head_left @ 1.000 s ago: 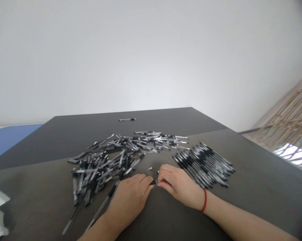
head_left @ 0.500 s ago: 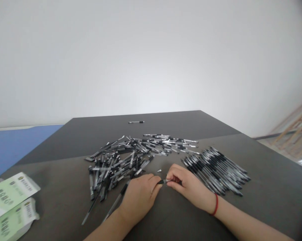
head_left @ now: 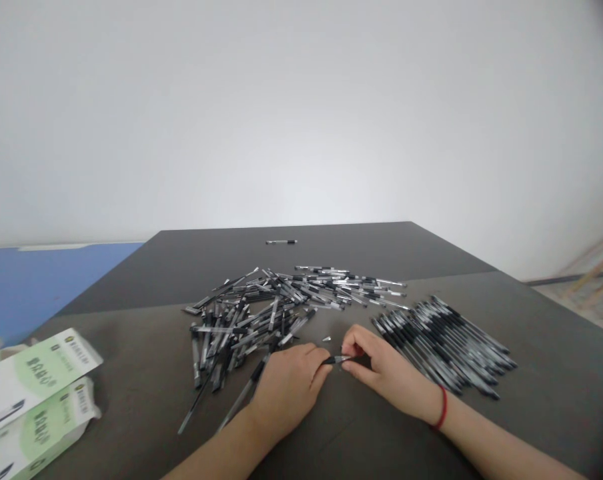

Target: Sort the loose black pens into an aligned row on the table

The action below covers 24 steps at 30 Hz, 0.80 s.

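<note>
My left hand [head_left: 292, 379] is closed around a pen [head_left: 333, 360], whose black grip and silvery front end stick out past the thumb and forefinger. The rest of its barrel is hidden by the hand. At that silvery end, the thumb and forefinger of my right hand [head_left: 376, 363] are pinched together, touching the pen. A small silver cone-shaped pen tip [head_left: 326, 339] lies on the table just beyond the hands. Left of them spreads a loose pile of pens [head_left: 241, 327], clear with black grips. To the right, a row of pens [head_left: 441, 343] lies side by side, slanted the same way.
One lone pen [head_left: 281, 242] lies far back on the dark table [head_left: 361, 427]. Green-and-white boxes [head_left: 41, 373] are at the left edge. Behind the table rises a white wall [head_left: 301, 120], with a blue surface [head_left: 66, 273] at the left.
The view has turned slightly left, so everything sits further right and more of the boxes shows. Both hands remain at the same pen, with only slight finger movement.
</note>
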Tool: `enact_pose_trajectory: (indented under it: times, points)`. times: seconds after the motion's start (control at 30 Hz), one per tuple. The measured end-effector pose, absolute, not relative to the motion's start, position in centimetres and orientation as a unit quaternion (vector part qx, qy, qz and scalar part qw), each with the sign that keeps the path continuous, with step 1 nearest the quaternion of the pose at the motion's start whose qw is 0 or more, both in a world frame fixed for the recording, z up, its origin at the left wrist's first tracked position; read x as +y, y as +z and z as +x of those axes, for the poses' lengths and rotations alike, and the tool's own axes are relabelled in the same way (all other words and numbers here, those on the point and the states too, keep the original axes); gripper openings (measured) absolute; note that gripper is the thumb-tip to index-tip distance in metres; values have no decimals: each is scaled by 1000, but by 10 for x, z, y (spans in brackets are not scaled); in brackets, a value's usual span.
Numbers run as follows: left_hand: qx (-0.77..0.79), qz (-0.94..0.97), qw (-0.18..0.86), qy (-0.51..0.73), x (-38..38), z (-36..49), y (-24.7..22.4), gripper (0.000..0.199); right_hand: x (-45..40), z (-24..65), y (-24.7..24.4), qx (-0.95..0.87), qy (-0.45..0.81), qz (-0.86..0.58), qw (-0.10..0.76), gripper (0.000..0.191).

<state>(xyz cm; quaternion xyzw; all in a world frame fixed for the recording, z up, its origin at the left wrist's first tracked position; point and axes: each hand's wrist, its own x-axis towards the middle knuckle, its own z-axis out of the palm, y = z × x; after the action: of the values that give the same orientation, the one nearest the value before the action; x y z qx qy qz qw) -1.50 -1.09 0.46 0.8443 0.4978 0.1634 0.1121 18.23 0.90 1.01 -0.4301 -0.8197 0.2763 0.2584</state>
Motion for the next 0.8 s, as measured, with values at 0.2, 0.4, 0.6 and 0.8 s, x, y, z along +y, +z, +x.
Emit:
enact_pose_trajectory:
  times: [0.2, 0.4, 0.6, 0.8]
  points:
    - [506, 839, 113, 164, -10, -14, 5, 16, 8, 178, 13, -837, 261, -417, 241, 7]
    - [506, 833, 135, 179, -8, -17, 3, 18, 15, 188, 12, -829, 260, -422, 261, 7]
    - [511, 829, 134, 184, -6, -18, 3, 18, 29, 213, 23, -819, 288, -434, 240, 2]
    - [503, 842, 119, 155, -10, -17, 8, 18, 41, 201, 14, -832, 225, -453, 228, 5]
